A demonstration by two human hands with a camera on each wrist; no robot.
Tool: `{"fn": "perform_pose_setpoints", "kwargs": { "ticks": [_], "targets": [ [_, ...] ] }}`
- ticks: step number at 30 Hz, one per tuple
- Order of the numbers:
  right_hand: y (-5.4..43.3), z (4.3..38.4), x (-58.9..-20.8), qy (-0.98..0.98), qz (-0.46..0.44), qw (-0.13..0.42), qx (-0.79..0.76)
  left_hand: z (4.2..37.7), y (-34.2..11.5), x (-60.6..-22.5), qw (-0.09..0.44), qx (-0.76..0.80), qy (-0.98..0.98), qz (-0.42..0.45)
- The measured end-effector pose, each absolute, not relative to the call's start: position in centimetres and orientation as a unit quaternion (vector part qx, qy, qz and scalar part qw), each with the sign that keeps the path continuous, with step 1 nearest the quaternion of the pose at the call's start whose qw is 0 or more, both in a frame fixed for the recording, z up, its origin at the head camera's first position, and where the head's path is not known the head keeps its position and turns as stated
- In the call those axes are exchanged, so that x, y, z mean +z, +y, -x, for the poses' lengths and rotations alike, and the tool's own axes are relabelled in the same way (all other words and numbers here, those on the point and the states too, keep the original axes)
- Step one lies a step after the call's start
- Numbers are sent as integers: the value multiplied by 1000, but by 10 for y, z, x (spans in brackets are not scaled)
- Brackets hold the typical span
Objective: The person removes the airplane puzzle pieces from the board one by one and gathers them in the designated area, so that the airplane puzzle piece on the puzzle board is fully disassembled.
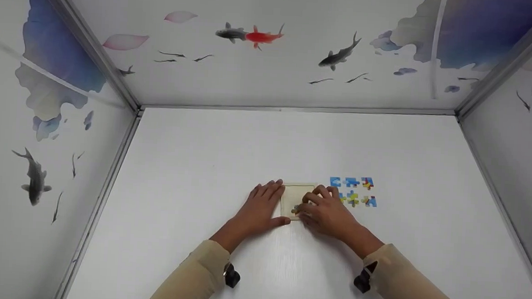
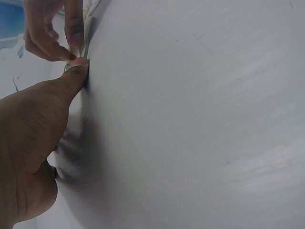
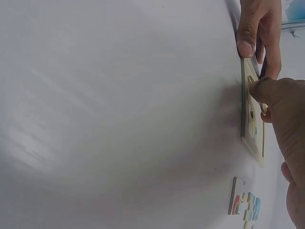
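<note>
A shallow light-wood puzzle tray (image 1: pixel 291 192) lies flat between the two hands. My left hand (image 1: pixel 260 208) steadies it, straight fingers along its left side and the thumb at its front edge. Over the tray's front part, my right hand (image 1: pixel 326 212) pinches a small colourful jigsaw piece (image 1: pixel 295 210) between thumb and fingertips. In the right wrist view the right thumb (image 3: pixel 264 90) reaches over the tray rim, and another patch of printed puzzle (image 3: pixel 254 129) shows inside the tray. The right hand covers the tray's right part in the head view.
Several loose jigsaw pieces (image 1: pixel 352 198) lie in two rows on the white table (image 1: pixel 202 155), just right of the tray. White panels with painted fish (image 1: pixel 337 55) and metal-edged corners enclose the table at the back and both sides.
</note>
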State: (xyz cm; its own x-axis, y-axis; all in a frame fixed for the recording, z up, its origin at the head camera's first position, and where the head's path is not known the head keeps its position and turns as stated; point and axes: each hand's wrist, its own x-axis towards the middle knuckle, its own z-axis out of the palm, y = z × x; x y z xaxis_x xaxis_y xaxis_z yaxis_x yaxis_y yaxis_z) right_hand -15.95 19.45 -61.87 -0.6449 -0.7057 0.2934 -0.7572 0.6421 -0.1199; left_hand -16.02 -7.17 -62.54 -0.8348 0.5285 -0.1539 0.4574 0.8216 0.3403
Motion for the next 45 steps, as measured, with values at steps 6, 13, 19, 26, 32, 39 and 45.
{"fn": "perform_pose_setpoints", "kwargs": {
  "ticks": [6,13,19,26,32,39,45],
  "targets": [
    [201,160,-620,-887,-416,159,122,160,-71,-625,119,143,947,-260],
    [215,157,-620,-890,-404,169,130,160,-72,-627,117,142,946,-265],
    [232,150,-618,-899,-381,170,132,161,-73,-629,119,140,947,-264],
    [261,142,-619,-905,-358,176,151,161,-72,-630,120,136,949,-256],
    [289,132,-621,-909,-340,174,166,162,-71,-633,121,139,949,-254],
    [312,125,-623,-920,-318,161,164,162,-71,-634,122,142,949,-253],
    [321,123,-626,-920,-321,161,157,163,-71,-633,126,143,948,-255]
  ]
}}
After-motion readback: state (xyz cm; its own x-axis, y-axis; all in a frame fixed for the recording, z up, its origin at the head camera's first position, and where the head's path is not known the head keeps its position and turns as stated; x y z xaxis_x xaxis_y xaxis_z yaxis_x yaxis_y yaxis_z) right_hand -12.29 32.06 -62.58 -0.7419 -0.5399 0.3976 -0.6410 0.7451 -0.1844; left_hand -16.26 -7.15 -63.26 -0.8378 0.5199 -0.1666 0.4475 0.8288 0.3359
